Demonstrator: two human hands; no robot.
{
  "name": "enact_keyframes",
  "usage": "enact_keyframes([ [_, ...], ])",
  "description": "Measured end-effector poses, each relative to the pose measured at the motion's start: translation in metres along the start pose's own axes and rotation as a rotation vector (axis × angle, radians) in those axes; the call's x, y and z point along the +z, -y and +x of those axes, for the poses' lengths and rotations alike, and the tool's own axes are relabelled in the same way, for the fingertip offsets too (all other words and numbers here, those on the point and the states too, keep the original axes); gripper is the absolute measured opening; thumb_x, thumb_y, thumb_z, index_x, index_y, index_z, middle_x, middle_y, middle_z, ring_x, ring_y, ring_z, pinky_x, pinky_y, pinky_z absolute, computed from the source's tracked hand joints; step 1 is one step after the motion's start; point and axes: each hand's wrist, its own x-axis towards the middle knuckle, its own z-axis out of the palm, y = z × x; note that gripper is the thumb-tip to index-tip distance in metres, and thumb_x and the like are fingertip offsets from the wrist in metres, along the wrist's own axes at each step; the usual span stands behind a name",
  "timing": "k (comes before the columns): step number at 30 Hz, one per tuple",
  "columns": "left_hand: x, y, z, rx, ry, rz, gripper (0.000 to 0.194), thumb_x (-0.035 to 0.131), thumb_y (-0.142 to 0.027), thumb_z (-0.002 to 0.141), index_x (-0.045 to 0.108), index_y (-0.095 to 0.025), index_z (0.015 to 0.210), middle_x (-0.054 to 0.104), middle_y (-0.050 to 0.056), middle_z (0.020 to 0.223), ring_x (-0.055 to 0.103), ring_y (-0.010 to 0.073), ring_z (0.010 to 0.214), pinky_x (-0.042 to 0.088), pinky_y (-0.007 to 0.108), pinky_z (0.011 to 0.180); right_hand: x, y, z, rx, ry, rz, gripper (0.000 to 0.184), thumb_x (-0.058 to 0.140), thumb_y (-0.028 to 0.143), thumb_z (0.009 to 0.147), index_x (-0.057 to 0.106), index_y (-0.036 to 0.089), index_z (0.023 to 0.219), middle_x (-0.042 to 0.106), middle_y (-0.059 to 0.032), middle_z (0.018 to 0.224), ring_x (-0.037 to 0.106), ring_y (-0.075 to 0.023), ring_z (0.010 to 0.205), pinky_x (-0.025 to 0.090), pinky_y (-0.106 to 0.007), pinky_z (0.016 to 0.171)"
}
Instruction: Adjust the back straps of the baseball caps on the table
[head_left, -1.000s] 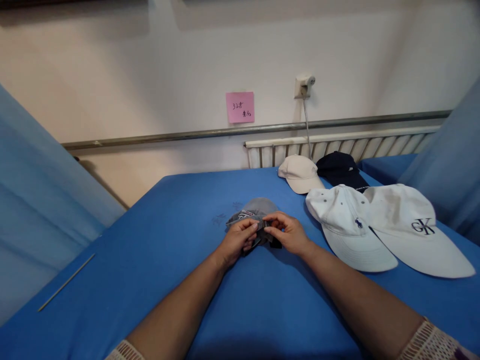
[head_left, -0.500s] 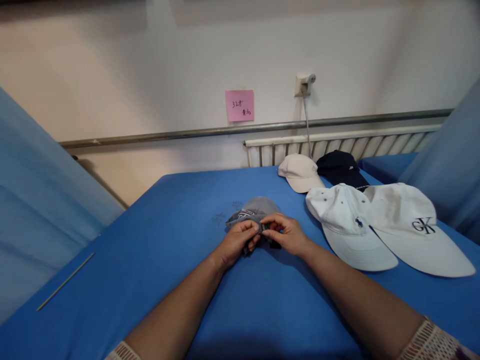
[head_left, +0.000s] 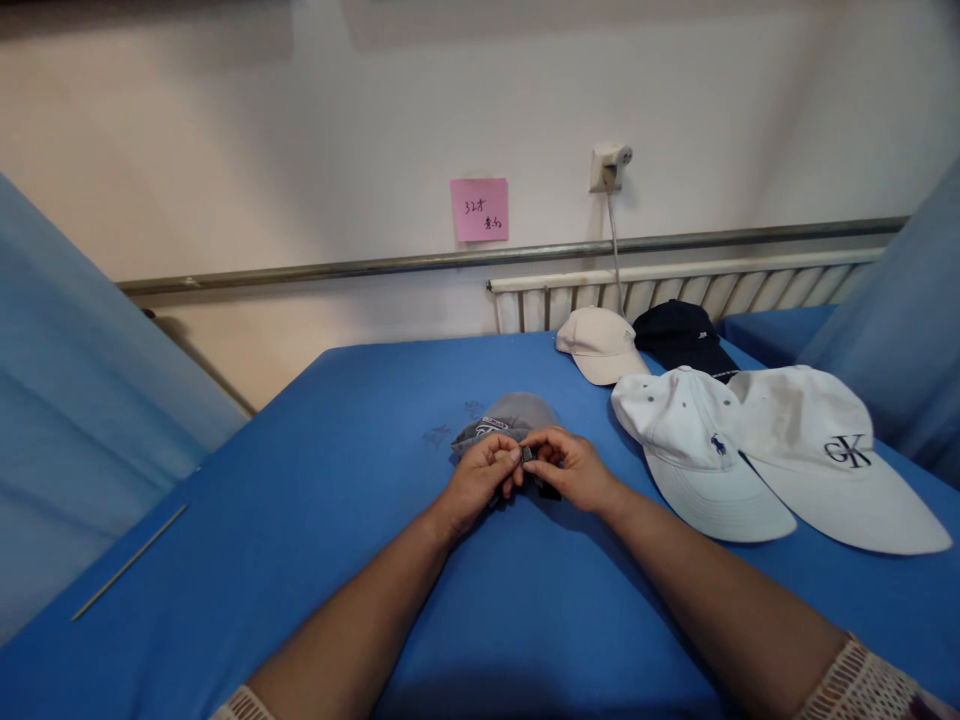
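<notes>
A grey cap point(head_left: 529, 410) with lettering lies mid-table, its near side partly hidden by my hands. My left hand point(head_left: 484, 475) is closed, thumb and fingers pinching the cap's back strap point(head_left: 526, 455). From the other side my right hand point(head_left: 574, 468) pinches the same strap, its fingertips close to the left thumb. The small dark piece between the fingertips looks like a buckle, though its detail is too small to make out.
To the right lie a white cap point(head_left: 694, 440) with a small emblem, a white cap with letters point(head_left: 817, 430), a beige cap point(head_left: 598, 345) and a navy cap point(head_left: 682, 335). A thin stick point(head_left: 129, 563) lies at left on the blue sheet point(head_left: 300, 450). Curtains point(head_left: 67, 400) hang at both sides.
My left hand has shifted slightly right and up, closer to the right fingertips. My right hand and the other caps stay in place.
</notes>
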Motion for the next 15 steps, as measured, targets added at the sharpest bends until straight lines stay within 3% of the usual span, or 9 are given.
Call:
enact_keyframes([
  [3, 0.002, 0.002, 0.001, 0.015, -0.018, -0.011, 0.035, 0.064, -0.048, 0.081, 0.050, -0.017, 0.091, 0.060, -0.003, 0.063, 0.047, 0.0065, 0.045, 0.033, 0.018, 0.043, -0.001, 0.007, 0.000, -0.066, -0.045, -0.043, 0.019, 0.069, 0.028, 0.077, 0.070, 0.023, 0.094, 0.061, -0.0032, 0.090, 0.055, -0.0130, 0.067, 0.047, -0.026, 0.060],
  [9, 0.003, 0.005, -0.001, 0.115, -0.030, 0.073, 0.032, 0.061, -0.044, 0.084, 0.048, -0.018, 0.097, 0.060, -0.002, 0.069, 0.051, 0.0076, 0.052, 0.039, 0.020, 0.051, 0.003, 0.009, -0.004, -0.009, -0.063, 0.049, 0.020, 0.060, 0.032, 0.083, 0.069, 0.022, 0.099, 0.064, -0.0021, 0.081, 0.059, -0.0149, 0.071, 0.048, -0.028, 0.063],
  [15, 0.006, 0.000, -0.009, 0.293, -0.051, 0.477, 0.038, 0.065, -0.027, 0.081, 0.052, -0.019, 0.116, 0.065, 0.004, 0.094, 0.062, 0.0179, 0.087, 0.048, 0.032, 0.080, 0.004, 0.000, -0.001, 0.102, -0.145, 0.210, 0.016, 0.064, 0.033, 0.078, 0.064, 0.020, 0.089, 0.064, 0.0003, 0.073, 0.059, -0.0132, 0.064, 0.047, -0.026, 0.061],
])
